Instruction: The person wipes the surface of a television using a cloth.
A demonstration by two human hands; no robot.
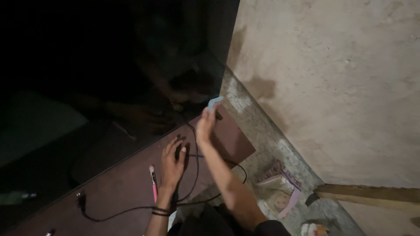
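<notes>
Wiping step, by the look. Right hand (205,124) pinches blue cloth (215,102) against dark screen (109,78); left hand (173,164) flat, fingers spread, on board (127,183). Next: steady, even pressure.

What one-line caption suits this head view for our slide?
Right hand holds a blue cloth at a dark screen's corner; left hand rests flat on the brown board.

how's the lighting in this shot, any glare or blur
Head view: dim overall; the dark glossy screen mirrors the hands faintly, the wall is the brightest area, the right hand holding a pale blue cloth is slightly soft, and the left hand is clearer.
</notes>
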